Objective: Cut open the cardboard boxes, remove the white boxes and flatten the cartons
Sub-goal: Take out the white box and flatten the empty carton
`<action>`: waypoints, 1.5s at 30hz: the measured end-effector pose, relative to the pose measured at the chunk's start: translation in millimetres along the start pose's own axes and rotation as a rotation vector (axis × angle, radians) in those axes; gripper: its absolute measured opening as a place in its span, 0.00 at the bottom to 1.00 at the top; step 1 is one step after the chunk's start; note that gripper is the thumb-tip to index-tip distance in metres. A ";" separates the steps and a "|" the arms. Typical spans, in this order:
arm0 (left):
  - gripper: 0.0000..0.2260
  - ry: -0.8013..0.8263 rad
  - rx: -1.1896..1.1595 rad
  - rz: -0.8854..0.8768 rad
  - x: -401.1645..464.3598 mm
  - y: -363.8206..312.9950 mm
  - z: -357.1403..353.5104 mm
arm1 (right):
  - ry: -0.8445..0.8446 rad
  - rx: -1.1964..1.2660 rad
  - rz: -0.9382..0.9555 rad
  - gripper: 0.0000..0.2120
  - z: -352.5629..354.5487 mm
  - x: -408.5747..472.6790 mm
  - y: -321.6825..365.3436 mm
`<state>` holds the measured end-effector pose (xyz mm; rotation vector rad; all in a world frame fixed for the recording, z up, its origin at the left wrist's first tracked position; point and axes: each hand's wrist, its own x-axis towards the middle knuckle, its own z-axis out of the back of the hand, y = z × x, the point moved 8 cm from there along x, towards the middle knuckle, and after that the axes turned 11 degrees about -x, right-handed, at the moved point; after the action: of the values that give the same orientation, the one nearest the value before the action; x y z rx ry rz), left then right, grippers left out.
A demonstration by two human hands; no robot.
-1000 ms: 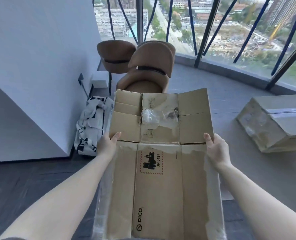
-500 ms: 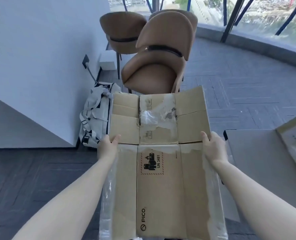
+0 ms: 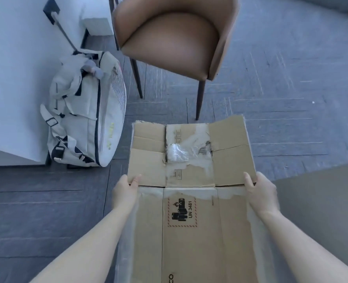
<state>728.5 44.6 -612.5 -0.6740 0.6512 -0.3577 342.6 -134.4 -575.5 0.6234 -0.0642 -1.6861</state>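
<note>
**Carton held flat in both hands above the floor**

Carton (image 3: 191,231), already flattened, is held out in front of the person at about the fold line between its long panel and its flaps. Its near end runs off the bottom of the view. The long panel carries a red-bordered battery label reading UN 3481 and part of a black logo at the lower edge. Torn clear tape (image 3: 181,154) clings in a crumpled patch to the middle flap and hangs in strips along both long sides.

Left hand (image 3: 125,193) grips the left edge at the fold: the thumb lies on top of the left flap's corner, and the other fingers are curled under the cardboard, out of sight. Right hand (image 3: 260,193) pinches the right edge the same way, thumb on top of the right flap, fingers hidden beneath.

Beyond the fold, three flaps spread open and level, the right one with a ragged far edge.

A grey slab (image 3: 320,211) lies to the right, under the right forearm. Past the carton, the dark floor (image 3: 46,201) shows. A pale bag (image 3: 83,111) with black straps leans against the white wall (image 3: 16,68) on the left. Farther off stands a brown chair (image 3: 173,37), its legs just beyond the flaps.
</note>
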 end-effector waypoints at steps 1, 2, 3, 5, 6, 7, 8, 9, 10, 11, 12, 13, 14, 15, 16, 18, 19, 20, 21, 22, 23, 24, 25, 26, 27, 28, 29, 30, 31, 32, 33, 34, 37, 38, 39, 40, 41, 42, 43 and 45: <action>0.17 0.005 0.001 0.006 14.8 17.1 -20.8 | 0.000 -0.010 0.003 0.21 -23.7 14.4 -11.5; 0.17 0.009 0.009 0.006 29.1 35.1 -41.4 | 0.002 -0.019 0.003 0.21 -48.0 28.6 -23.6; 0.17 0.015 0.014 0.005 42.1 51.9 -61.5 | 0.005 -0.027 0.001 0.21 -71.7 42.4 -36.3; 0.17 0.025 0.000 0.007 68.0 84.2 -100.1 | 0.009 -0.042 -0.008 0.21 -116.2 70.6 -61.2; 0.17 0.025 -0.007 0.010 79.6 98.1 -117.9 | 0.010 -0.050 -0.015 0.21 -136.3 84.4 -72.7; 0.17 0.024 -0.010 0.014 91.7 111.3 -135.0 | 0.009 -0.057 -0.016 0.21 -155.2 98.9 -82.6; 0.17 0.022 -0.010 0.017 103.3 123.6 -151.2 | 0.010 -0.067 -0.011 0.22 -173.3 113.7 -91.1; 0.18 0.021 -0.012 0.018 114.8 134.3 -166.4 | 0.013 -0.078 -0.007 0.22 -189.6 128.2 -97.9; 0.18 0.020 -0.019 0.015 126.4 144.0 -180.7 | 0.017 -0.091 0.000 0.22 -205.5 142.9 -103.5; 0.18 0.020 -0.033 0.015 138.3 154.0 -194.1 | 0.020 -0.097 0.011 0.22 -221.5 157.5 -107.9; 0.17 0.020 -0.047 0.014 150.2 162.8 -206.9 | 0.022 -0.095 0.022 0.21 -237.2 171.8 -111.5; 0.17 0.024 -0.061 0.017 162.0 171.2 -219.5 | 0.023 -0.092 0.032 0.21 -252.4 185.6 -114.8; 0.17 0.027 -0.069 0.019 173.2 178.8 -231.6 | 0.026 -0.095 0.045 0.21 -267.4 198.8 -118.1; 0.17 0.032 -0.072 0.026 184.0 185.8 -243.9 | 0.028 -0.099 0.054 0.20 -281.6 211.5 -122.1; 0.17 0.042 -0.076 0.029 194.1 191.2 -256.4 | 0.030 -0.096 0.056 0.20 -294.0 223.0 -126.5; 0.16 0.080 -0.097 0.037 212.0 205.6 -280.5 | 0.038 -0.084 0.046 0.21 -316.9 242.3 -137.4; 0.18 0.102 -0.102 0.053 217.9 213.6 -290.0 | 0.050 -0.079 0.033 0.21 -326.7 249.6 -144.2; 0.21 0.120 -0.099 0.081 222.5 222.8 -297.8 | 0.070 -0.079 0.017 0.21 -336.5 256.0 -152.4; 0.24 0.133 -0.088 0.113 224.9 232.4 -303.3 | 0.096 -0.086 0.001 0.21 -345.6 260.7 -161.2; 0.25 0.146 -0.068 0.130 225.7 239.5 -307.9 | 0.122 -0.096 -0.016 0.21 -353.2 264.0 -170.9; 0.24 0.163 -0.045 0.129 226.0 243.9 -312.0 | 0.139 -0.106 -0.030 0.21 -358.5 266.4 -179.3; 0.23 0.173 -0.023 0.117 224.9 244.8 -314.2 | 0.149 -0.115 -0.039 0.21 -362.1 267.5 -185.3; 0.22 0.170 -0.008 0.105 224.1 245.0 -314.6 | 0.155 -0.127 -0.043 0.21 -363.8 267.3 -187.9; 0.22 0.154 -0.001 0.089 224.1 244.2 -313.1 | 0.160 -0.138 -0.044 0.21 -364.8 265.9 -188.6; 0.23 0.124 0.001 0.073 224.0 242.6 -309.4 | 0.165 -0.153 -0.042 0.21 -365.4 264.0 -186.7; 0.23 0.088 0.000 0.067 224.9 242.8 -304.4 | 0.173 -0.177 -0.034 0.21 -366.5 261.8 -183.1; 0.23 0.057 -0.004 0.065 226.1 242.8 -298.7 | 0.183 -0.215 -0.025 0.22 -367.8 259.1 -178.6; 0.23 0.038 -0.003 0.073 228.2 245.1 -294.6 | 0.192 -0.258 -0.017 0.22 -368.6 257.5 -174.6; 0.23 0.036 0.007 0.076 230.0 246.9 -292.1 | 0.197 -0.296 -0.013 0.22 -369.0 256.7 -171.2; 0.24 0.049 0.025 0.081 232.0 248.9 -291.3 | 0.198 -0.323 -0.015 0.23 -369.2 256.7 -169.0; 0.25 0.064 0.045 0.078 234.9 250.8 -291.9 | 0.197 -0.342 -0.023 0.24 -369.3 256.9 -167.7; 0.26 0.075 0.067 0.073 236.8 250.7 -292.3 | 0.189 -0.358 -0.035 0.24 -368.9 256.7 -167.7; 0.29 0.097 0.144 0.047 240.8 243.8 -290.4 | 0.122 -0.396 -0.069 0.23 -361.1 254.3 -165.4; 0.30 0.096 0.152 0.041 240.9 238.7 -287.9 | 0.084 -0.420 -0.067 0.22 -355.4 253.6 -161.8; 0.30 0.084 0.174 0.018 241.2 231.6 -284.2 | 0.043 -0.454 -0.048 0.20 -348.8 252.9 -155.7; 0.28 0.075 0.218 -0.016 240.1 222.6 -280.3 | 0.005 -0.488 -0.017 0.18 -342.2 250.9 -148.0; 0.26 0.078 0.272 -0.056 237.1 211.7 -276.9 | -0.019 -0.515 0.021 0.16 -336.6 247.2 -139.0; 0.23 0.094 0.312 -0.086 232.3 201.6 -273.8 | -0.021 -0.537 0.061 0.14 -332.2 240.4 -128.6; 0.21 0.125 0.345 -0.106 224.2 191.0 -270.6 | -0.007 -0.561 0.098 0.12 -328.8 230.4 -117.4; 0.17 0.196 0.418 -0.159 198.1 165.1 -263.0 | 0.029 -0.595 0.169 0.12 -319.5 202.4 -93.3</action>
<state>719.7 -54.9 -967.0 -0.2928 0.6834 -0.6920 381.1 -206.5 -956.3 0.1851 0.3842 -1.4333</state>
